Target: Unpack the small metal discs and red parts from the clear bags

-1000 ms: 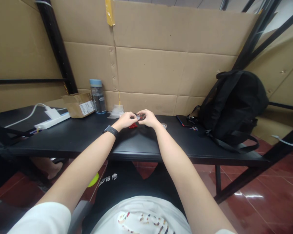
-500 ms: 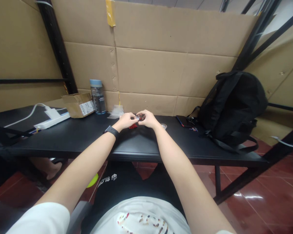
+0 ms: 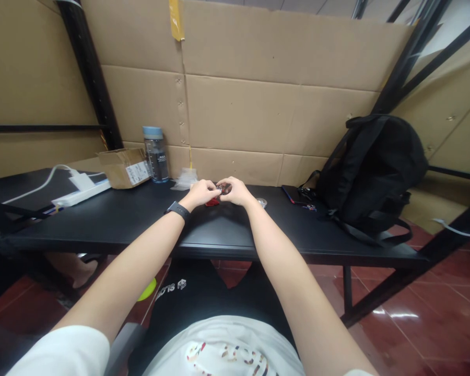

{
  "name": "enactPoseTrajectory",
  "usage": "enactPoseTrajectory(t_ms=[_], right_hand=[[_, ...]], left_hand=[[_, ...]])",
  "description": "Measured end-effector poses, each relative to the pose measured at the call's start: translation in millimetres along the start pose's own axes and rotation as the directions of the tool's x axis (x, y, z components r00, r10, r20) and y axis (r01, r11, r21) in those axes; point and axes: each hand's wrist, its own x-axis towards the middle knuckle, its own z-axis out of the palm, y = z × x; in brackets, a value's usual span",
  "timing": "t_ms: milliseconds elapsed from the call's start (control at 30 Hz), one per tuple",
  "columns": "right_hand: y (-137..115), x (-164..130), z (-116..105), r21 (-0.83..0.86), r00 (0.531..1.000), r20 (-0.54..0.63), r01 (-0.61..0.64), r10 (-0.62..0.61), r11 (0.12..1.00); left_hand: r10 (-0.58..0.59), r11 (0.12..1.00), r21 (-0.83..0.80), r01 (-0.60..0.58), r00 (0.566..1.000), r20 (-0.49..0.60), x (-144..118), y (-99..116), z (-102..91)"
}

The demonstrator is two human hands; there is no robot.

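Just right of the blue-capped clear water bottle [image 3: 155, 154], on the black tabletop [image 3: 113, 219]: small dark metallic part with a red piece [image 3: 218, 190] pinched between left hand [image 3: 202, 192] and right hand [image 3: 235, 191], equally near, long axis unclear.

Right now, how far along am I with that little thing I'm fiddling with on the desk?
Nothing looks finished. Both hands meet at the middle of the black desk: the left hand and the right hand pinch a small dark and metallic piece between them, too small to make out. A red bit lies under the left hand, and a small clear round piece waits untouched beside the right wrist.
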Motion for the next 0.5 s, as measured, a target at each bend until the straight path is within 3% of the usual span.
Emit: enactPoseTrajectory(t_ms=[233, 500], right_hand=[[4, -1, -3, -0.021, 0.999, -0.025, -0.023, 0.022, 1.0], [4, 0, -3, -0.029, 0.999, -0.02, -0.04, 0.039, 0.999]], left_hand=[[0.052, 0.992, -0.115, -0.049, 0.998, 0.03, 6, -12, 6.5], [-0.006, 0.97, -0.242, 0.014, 0.999, 0.035, 13, -21, 10.7]])
